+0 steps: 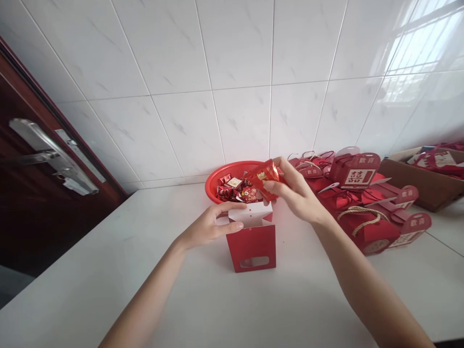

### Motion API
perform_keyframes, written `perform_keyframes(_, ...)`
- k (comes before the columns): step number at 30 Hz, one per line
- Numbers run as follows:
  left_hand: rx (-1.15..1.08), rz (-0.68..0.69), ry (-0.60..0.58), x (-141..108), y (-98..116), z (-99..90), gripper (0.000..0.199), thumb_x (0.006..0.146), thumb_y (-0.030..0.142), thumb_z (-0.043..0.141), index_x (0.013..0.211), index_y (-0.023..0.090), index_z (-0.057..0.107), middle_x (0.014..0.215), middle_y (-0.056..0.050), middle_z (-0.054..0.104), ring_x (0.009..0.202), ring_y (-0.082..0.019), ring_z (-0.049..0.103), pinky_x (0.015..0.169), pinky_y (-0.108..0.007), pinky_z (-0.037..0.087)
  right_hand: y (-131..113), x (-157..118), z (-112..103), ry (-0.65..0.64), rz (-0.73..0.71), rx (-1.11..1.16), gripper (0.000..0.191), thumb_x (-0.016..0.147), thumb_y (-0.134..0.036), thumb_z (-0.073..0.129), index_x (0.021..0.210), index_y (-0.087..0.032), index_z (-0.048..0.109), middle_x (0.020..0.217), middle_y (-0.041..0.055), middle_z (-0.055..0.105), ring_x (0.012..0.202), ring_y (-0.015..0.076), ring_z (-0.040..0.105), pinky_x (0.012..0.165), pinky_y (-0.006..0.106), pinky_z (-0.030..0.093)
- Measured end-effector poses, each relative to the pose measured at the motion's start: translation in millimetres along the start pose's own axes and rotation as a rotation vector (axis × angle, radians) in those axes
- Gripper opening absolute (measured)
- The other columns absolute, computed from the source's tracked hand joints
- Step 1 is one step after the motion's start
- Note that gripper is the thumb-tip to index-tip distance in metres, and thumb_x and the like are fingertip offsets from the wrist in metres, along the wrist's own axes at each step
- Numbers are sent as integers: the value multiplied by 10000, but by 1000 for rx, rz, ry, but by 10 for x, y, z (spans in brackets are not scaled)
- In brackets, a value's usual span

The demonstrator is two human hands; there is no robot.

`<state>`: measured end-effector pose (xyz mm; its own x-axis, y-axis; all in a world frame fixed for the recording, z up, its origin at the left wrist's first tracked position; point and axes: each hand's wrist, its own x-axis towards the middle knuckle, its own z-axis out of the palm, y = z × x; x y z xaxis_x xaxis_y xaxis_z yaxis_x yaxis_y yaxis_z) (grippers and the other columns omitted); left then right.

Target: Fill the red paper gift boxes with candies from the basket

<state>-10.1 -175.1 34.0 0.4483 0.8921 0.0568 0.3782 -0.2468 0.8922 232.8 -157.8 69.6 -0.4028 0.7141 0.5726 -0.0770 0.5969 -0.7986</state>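
Note:
A red paper gift box (252, 246) stands upright on the white table, its top open and a small window low on its front. My left hand (206, 224) is closed on the box's upper left rim, thumb along the front edge and fingers at the back. Just above the opening, my right hand (295, 193) pinches a shiny red candy packet (266, 178) with gold print. Behind the box sits a red plastic basket (213, 175) of wrapped candies (232, 186), partly hidden by the packet and my hand.
Several red gift boxes (357, 171), some with rope handles, are heaped at the right. Beyond them is a brown cardboard box (424, 186) holding red items. A tiled wall (239, 116) backs the table (119, 266); a dark red door (32, 203) with a metal handle is at left.

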Motion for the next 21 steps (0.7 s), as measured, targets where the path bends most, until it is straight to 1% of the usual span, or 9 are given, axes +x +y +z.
perform_keyframes(1,-23,-7,4,8,-8,0,490,810,456,750,1251,259,672,1371,-56,635,1250,-298,593,1010,-388,523,-8,-6,-12,-15,15,53,50,939,-245,523,953,-237,475,814,-18,611,683,140,583,616,279,498)
perform_keyframes(3,-49,-9,7,18,-17,1,487,806,448,754,1248,259,676,1360,-63,643,1199,-296,625,982,-394,538,-13,-13,-35,-70,46,91,51,920,-193,499,944,-234,482,830,-19,608,674,135,586,604,277,503)
perform_keyframes(6,-58,13,-24,23,-13,5,475,831,420,739,1267,247,668,1351,-74,648,1184,-288,632,989,-393,530,-12,-6,-51,-151,51,-43,49,896,-205,563,945,-202,565,906,19,630,771,159,612,651,287,519)
perform_keyframes(9,-71,51,-77,23,6,11,459,876,400,701,1304,244,644,1336,-63,658,1164,-265,641,979,-370,527,-14,4,-44,-216,41,-190,134,891,-226,607,1013,-181,643,992,53,680,888,195,641,733,308,529)
perform_keyframes(12,-74,77,-103,23,21,12,419,892,390,688,1284,244,655,1313,-48,672,1148,-248,646,987,-360,516,-2,6,-24,-274,38,-242,185,891,-230,623,1066,-184,660,1032,55,709,913,199,656,762,313,528)
perform_keyframes(14,-73,88,-96,23,19,8,433,865,385,721,1269,241,664,1302,-47,678,1180,-252,627,1036,-371,485,17,-1,-11,-307,39,-289,183,883,-220,632,1062,-188,658,1005,47,717,879,188,656,728,297,520)
perform_keyframes(16,-69,73,-81,23,6,2,491,820,387,767,1277,242,662,1297,-50,681,1184,-259,621,1060,-388,467,37,-9,-3,-337,51,-339,172,872,-200,634,1043,-191,653,961,37,720,843,179,652,684,282,506)
perform_keyframes(19,-67,27,-70,26,-19,-8,570,776,405,800,1302,247,648,1305,-59,676,1157,-269,635,1035,-406,486,51,-17,-2,-370,79,-370,157,860,-181,632,1017,-193,636,931,31,716,824,177,643,674,287,503)
perform_keyframes(21,-59,26,-71,29,-25,-11,589,769,417,803,1312,251,643,1309,-61,673,1163,-275,632,1027,-410,492,43,-18,-3,-378,93,-357,121,855,-180,630,974,-193,614,905,28,705,807,175,633,679,295,508)
